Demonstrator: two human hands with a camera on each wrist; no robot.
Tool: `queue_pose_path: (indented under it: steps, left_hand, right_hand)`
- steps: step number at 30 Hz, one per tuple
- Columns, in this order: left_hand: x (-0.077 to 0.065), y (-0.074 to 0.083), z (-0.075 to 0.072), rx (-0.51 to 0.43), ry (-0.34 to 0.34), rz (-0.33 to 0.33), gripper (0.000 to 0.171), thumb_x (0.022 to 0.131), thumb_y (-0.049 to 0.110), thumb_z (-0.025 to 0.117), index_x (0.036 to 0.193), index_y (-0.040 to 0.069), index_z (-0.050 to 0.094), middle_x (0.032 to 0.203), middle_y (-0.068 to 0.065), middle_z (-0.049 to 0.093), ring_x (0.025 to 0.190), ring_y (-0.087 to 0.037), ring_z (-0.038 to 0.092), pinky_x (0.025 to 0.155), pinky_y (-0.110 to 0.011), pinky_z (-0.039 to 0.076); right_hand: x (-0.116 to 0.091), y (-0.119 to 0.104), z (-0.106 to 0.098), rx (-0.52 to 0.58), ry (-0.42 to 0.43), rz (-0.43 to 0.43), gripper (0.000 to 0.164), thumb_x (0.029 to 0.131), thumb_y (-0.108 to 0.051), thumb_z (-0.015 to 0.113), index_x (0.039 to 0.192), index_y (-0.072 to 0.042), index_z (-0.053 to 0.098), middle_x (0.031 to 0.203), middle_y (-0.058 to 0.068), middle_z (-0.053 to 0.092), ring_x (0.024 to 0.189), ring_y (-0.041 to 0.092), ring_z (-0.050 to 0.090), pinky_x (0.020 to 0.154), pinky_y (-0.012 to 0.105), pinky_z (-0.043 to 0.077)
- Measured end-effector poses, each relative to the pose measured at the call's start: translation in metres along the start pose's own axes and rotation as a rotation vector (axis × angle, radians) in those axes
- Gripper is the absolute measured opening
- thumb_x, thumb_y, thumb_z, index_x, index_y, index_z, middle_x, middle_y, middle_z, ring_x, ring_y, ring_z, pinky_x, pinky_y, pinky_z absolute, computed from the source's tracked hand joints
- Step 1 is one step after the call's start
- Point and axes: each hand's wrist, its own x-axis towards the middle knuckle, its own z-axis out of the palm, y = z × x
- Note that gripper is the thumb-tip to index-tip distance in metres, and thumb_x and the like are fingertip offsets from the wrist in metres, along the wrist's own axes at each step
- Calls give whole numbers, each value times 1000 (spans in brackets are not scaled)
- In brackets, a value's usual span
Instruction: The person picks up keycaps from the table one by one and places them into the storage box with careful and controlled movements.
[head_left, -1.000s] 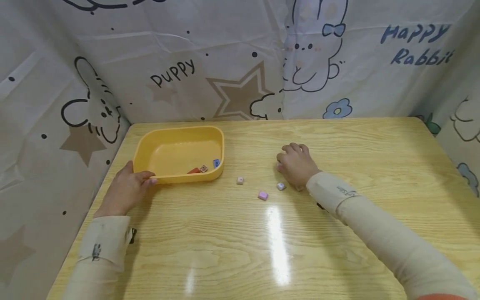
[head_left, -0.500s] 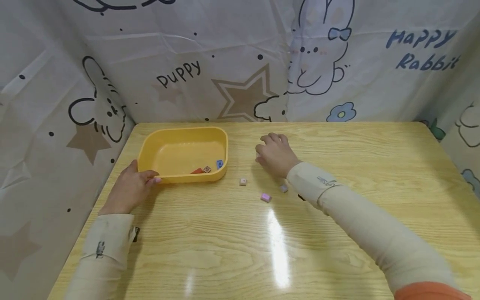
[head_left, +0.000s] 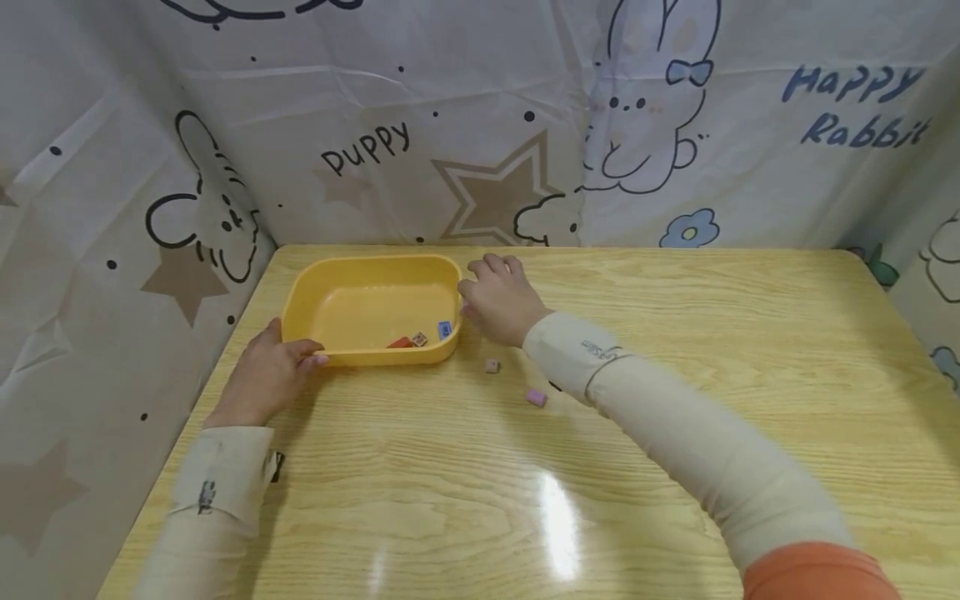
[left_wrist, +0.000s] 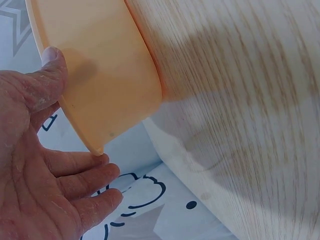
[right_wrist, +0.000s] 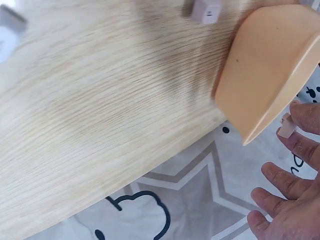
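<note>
My left hand (head_left: pixel 262 375) grips the front left corner of a yellow plastic bin (head_left: pixel 375 358); in the left wrist view the thumb (left_wrist: pixel 50 75) presses the bin's wall, with the other fingers near its rim. At the bin's right end is my right hand (head_left: pixel 501 300). It pinches a small pale keycap (right_wrist: pixel 287 127) between thumb and forefinger, by the rim in the right wrist view. Inside the bin lie a blue keycap (head_left: pixel 445 329), a brownish keycap (head_left: pixel 420 339) and a red piece (head_left: pixel 400 342).
On the wood-grain table (head_left: pixel 420 467) lie a beige keycap (head_left: pixel 492 366) and a purple keycap (head_left: pixel 536 398), in front of the right hand. The right sleeve (head_left: pixel 645 392) covers part of the table. A printed cloth (head_left: pixel 360 83) hangs behind and at the sides.
My right hand has moved left across the table to the bin's right rim, carrying the pale keycap. A whitish keycap on the table is now hidden by the right arm. The left hand keeps its grip.
</note>
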Motion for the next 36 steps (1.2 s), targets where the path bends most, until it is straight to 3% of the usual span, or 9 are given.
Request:
queue_pose_path:
  steps: [13, 20, 26, 36]
  left_hand:
    - [-1, -1, 1, 14, 17, 12, 32, 93, 25, 61, 112, 1, 69, 125, -38, 55, 128, -60, 35, 105, -67, 32]
    - [-1, -2, 1, 12, 30, 24, 31, 92, 25, 61, 111, 1, 69, 121, -34, 60, 127, -60, 36, 105, -67, 33]
    - [1, -3, 2, 16, 35, 32, 30, 92, 25, 62, 111, 2, 70, 121, -35, 59, 126, -59, 38, 105, -67, 33]
    - [1, -5, 3, 20, 36, 29, 31, 91, 27, 62, 110, 3, 70, 120, -35, 59, 125, -59, 38, 104, -67, 34]
  right_hand:
    - [17, -25, -3, -50, -14, -49, 32, 96, -36, 56, 123, -20, 63, 141, 9, 51, 134, 29, 42, 115, 50, 31]
    - [22, -31, -3, -67, -21, -59, 35, 97, -41, 54, 125, -21, 60, 146, 8, 45, 136, 30, 39, 116, 50, 31]
    - [18, -22, 2, -52, -28, -38, 50, 95, -48, 53, 136, -19, 49, 152, 14, 35, 142, 36, 31, 117, 52, 29]
    - [-3, 13, 4, 28, -17, 57, 49, 94, -43, 56, 132, -12, 53, 150, 17, 39, 142, 38, 31, 117, 55, 25]
